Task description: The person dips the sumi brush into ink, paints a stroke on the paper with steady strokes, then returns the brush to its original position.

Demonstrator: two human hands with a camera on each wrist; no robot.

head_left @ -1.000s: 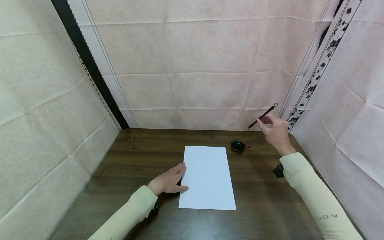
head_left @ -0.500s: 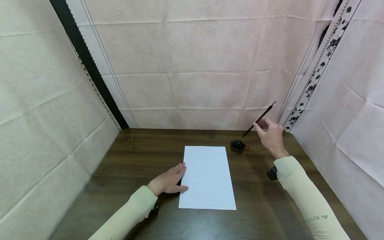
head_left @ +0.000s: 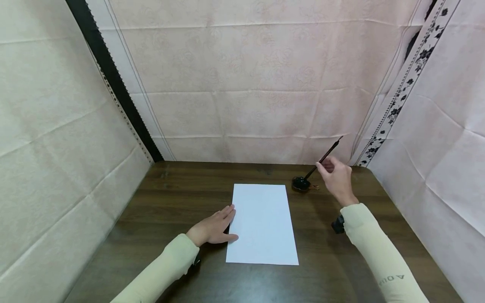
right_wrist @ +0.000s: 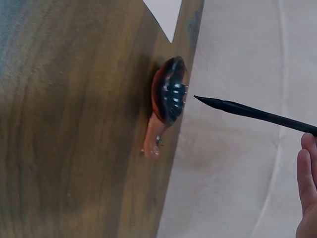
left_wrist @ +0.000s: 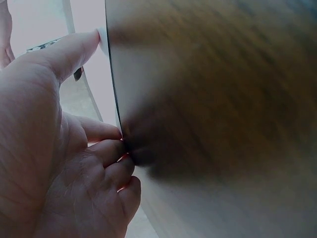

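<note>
The head view faces forward, down over the white rectangular paper sheet (head_left: 262, 224), sharing one corner with the right wrist's; the left's sits close beside it.

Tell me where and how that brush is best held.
Pinch the brush about mid-shaft, coming from the right, as the right hand does. The shaft is slim and straight and leans up to the right, so this grip should leave the tip free, pointing down at the dark dish.

brush (right_wrist: 257, 114): v. dk | dish (right_wrist: 167, 94): blk, red-brn edge + hndl | paper (head_left: 262, 225): plain wht | table (head_left: 151, 261): dk brn, wood grain | R sleeve (head_left: 369, 248): pale yel-grn, dk ltrs | border (head_left: 419, 63): wht w/ blk flwrs
</note>
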